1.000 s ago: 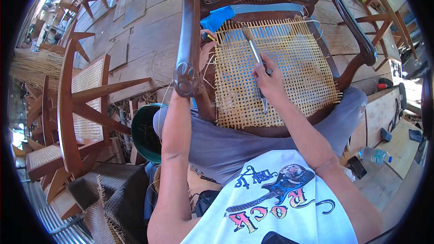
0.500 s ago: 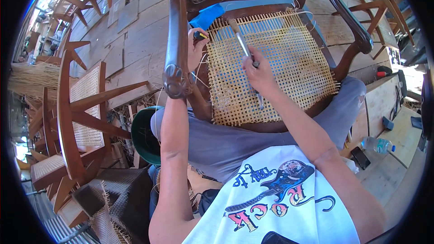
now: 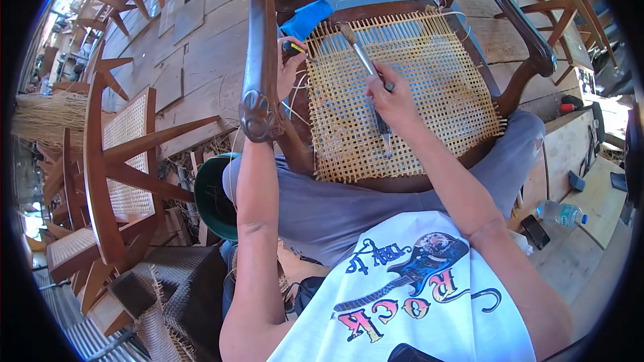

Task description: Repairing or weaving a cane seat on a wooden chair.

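Before me a dark wooden armchair [image 3: 257, 47] has an open-weave cane seat [image 3: 416, 100], with loose strand ends along its edges. My left hand [image 3: 288, 72], partly hidden behind the chair's left arm, is closed around a small black-and-yellow handled tool [image 3: 292, 47] at the seat's left edge. Over the weave, my right hand [image 3: 394, 99] is closed on a slim tool with a silvery shaft [image 3: 364, 57] and a rough brown end. Below that hand a dark piece with a metal tip [image 3: 385, 135] shows; whether it belongs to the same tool I cannot tell.
A blue cloth [image 3: 308, 19] lies at the seat's far left corner. Wooden chair frames [image 3: 100, 167] stand at left, beside a dark green bucket [image 3: 213, 194]. At right are a plastic bottle [image 3: 561, 214], a phone [image 3: 534, 231] and planks.
My right hand has shifted slightly up and to the right with its tool. My left hand and the black-and-yellow tool have moved a little up and left.
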Demonstrator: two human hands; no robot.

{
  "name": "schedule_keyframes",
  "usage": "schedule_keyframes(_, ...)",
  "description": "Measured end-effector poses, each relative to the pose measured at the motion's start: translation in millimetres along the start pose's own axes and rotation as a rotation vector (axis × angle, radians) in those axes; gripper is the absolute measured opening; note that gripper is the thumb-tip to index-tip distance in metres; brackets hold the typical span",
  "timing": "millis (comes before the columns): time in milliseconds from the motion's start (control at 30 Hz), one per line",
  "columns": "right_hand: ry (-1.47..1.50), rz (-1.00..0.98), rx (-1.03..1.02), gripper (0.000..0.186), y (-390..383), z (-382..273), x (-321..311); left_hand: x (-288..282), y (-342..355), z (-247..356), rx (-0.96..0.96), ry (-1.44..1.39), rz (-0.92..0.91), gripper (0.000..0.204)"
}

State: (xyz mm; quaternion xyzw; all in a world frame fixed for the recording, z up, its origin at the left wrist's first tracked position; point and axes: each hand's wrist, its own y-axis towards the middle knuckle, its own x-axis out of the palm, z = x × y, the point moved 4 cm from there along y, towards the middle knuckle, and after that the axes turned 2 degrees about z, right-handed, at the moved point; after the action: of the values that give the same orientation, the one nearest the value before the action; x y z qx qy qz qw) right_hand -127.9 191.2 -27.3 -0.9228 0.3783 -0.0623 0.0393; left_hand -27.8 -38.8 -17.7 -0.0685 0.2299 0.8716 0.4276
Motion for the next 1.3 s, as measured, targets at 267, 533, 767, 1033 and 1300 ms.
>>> schedule_keyframes(267, 0.026, -0.028, 0.080, 0.036, -3.1, -4.9, -7.8, -2.8, -3.7, 4.3, 0.032, -0.159, 0.076, 0.018)
schedule_keyframes(533, 0.130, 0.116, 0.041, 0.037, -4.3, 0.8, -11.7, 9.0, 4.1, -5.9, 0.036, 0.119, -0.068, 0.021)
schedule_keyframes(767, 0.054, -0.169, 0.215, 0.037, -16.1, -4.6, -20.1, 3.1, 3.4, 16.6, 0.055, 0.011, -0.006, 0.016)
schedule_keyframes(1033, 0.107, 0.042, 0.184, 0.039, -18.9, 0.0, -12.0, 6.1, -1.4, 4.2, -0.128, -0.009, -0.003, 0.014)
schedule_keyframes(1300, 0.191, -0.075, 0.190, 0.041, -18.1, -3.4, -20.3, -3.1, -3.0, -3.3, -0.120, -0.222, 0.131, 0.011)
